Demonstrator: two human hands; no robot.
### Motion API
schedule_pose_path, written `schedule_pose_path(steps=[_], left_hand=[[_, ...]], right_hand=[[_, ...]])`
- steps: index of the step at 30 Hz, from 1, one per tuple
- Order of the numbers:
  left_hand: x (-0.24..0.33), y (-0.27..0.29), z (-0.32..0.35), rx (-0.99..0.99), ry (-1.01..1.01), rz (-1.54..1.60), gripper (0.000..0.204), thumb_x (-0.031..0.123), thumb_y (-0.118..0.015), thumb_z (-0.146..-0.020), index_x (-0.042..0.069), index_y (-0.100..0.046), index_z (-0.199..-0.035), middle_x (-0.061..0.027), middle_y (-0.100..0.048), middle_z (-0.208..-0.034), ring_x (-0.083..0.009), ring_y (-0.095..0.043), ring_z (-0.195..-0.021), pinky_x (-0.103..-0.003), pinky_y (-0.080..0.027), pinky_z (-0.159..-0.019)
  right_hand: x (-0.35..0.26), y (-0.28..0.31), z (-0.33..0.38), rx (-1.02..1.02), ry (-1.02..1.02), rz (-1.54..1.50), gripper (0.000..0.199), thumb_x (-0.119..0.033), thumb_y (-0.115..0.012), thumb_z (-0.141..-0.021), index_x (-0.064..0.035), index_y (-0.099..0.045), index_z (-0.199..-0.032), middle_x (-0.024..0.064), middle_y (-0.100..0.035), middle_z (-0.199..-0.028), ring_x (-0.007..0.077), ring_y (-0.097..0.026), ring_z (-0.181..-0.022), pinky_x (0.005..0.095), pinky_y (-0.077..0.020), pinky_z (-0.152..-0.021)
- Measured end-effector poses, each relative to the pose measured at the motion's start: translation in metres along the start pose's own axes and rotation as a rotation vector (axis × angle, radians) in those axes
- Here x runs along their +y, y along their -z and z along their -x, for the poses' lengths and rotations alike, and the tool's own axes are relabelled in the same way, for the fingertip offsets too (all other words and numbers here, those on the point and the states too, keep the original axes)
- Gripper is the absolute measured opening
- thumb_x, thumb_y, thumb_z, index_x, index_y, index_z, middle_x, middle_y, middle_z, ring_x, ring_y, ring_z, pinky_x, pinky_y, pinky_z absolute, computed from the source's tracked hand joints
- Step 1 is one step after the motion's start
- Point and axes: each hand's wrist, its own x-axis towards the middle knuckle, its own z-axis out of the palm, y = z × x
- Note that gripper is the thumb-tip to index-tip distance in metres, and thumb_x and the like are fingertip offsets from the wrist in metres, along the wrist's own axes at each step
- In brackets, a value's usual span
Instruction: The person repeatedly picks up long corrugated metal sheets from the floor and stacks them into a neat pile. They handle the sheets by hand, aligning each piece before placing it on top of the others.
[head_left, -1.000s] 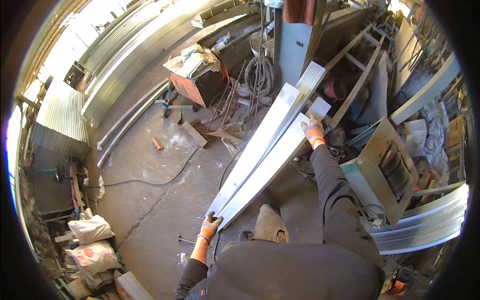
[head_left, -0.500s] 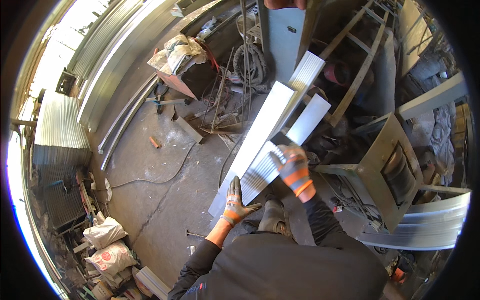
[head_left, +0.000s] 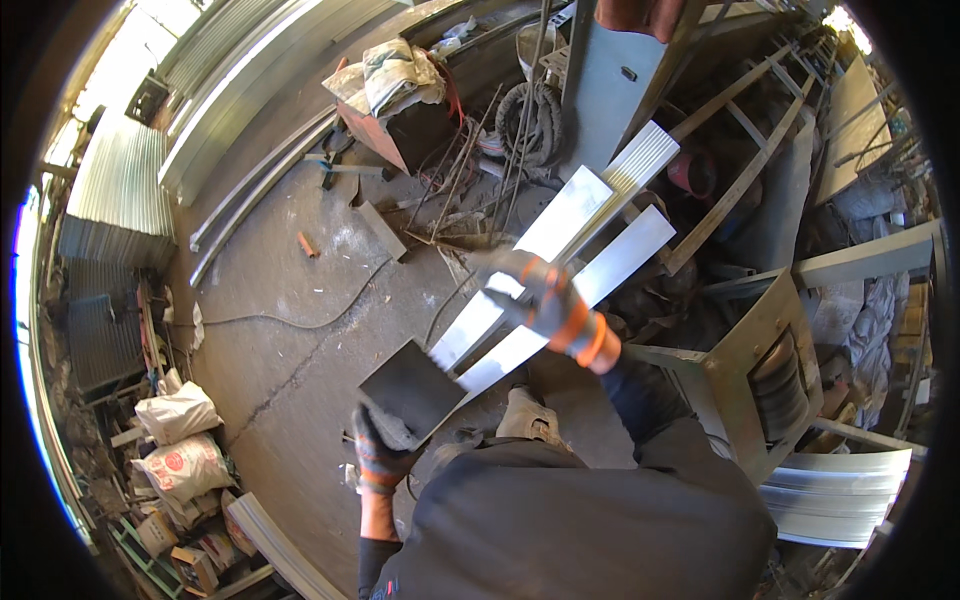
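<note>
Dark square plate (head_left: 412, 385) gripped at its lower-left edge by the left hand (head_left: 385, 455), in front of the near ends of two silvery metal strips (head_left: 622, 258).
The right hand (head_left: 545, 295), motion-blurred, is over the strips, its fingers spread and holding nothing; contact is unclear. Red print marks a white sack (head_left: 160, 478) at left; a small coloured mark sits low on the dark jacket (head_left: 590, 530).
</note>
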Motion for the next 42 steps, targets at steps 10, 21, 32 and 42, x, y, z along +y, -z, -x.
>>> schedule_pose_path(steps=[10,21,32,42], left_hand=[[-0.046,0.118,0.086,0.139,0.047,-0.120,0.076,0.027,-0.099,-0.078,-0.002,-0.070,-0.143,-0.0218,-0.068,-0.145,-0.0430,-0.064,-0.135,-0.049,-0.051,-0.116],[-0.122,0.254,0.451,0.622,0.522,-0.014,0.044,0.022,-0.098,-0.088,0.009,-0.082,-0.126,-0.0100,-0.083,-0.127,-0.0225,-0.080,-0.111,-0.034,-0.063,-0.094],[-0.165,0.315,0.754,1.632,0.866,-0.071,0.105,-0.002,-0.095,-0.083,0.002,-0.032,-0.167,-0.0179,-0.056,-0.152,-0.0304,-0.063,-0.132,-0.047,-0.060,-0.112],[-0.256,0.394,0.859,1.603,1.299,-0.574,0.142,0.023,-0.105,-0.077,-0.012,-0.005,-0.171,-0.0304,-0.044,-0.160,-0.0386,-0.053,-0.147,-0.050,-0.046,-0.129]], right_hand=[[-0.034,-0.203,0.029,-0.796,-0.124,-0.579,0.119,-0.038,-0.100,-0.083,-0.0044,-0.034,-0.176,0.0255,-0.041,-0.175,0.0385,-0.045,-0.161,0.0474,-0.0411,-0.130],[-0.221,-0.428,0.167,-1.162,0.048,-0.473,0.096,-0.031,-0.094,-0.093,-0.0049,-0.045,-0.171,0.0240,-0.063,-0.158,0.0352,-0.066,-0.141,0.0466,-0.0526,-0.118],[-0.391,-0.625,0.442,-1.615,-0.288,-0.421,0.091,-0.035,-0.089,-0.095,-0.0041,-0.046,-0.170,0.0249,-0.065,-0.156,0.0342,-0.066,-0.141,0.0422,-0.0523,-0.118],[-0.372,-0.821,0.523,-1.670,-1.187,-0.449,0.031,-0.024,-0.065,-0.115,-0.0128,-0.068,-0.144,0.0053,-0.073,-0.130,0.0143,-0.071,-0.097,0.0279,-0.0571,-0.075]])
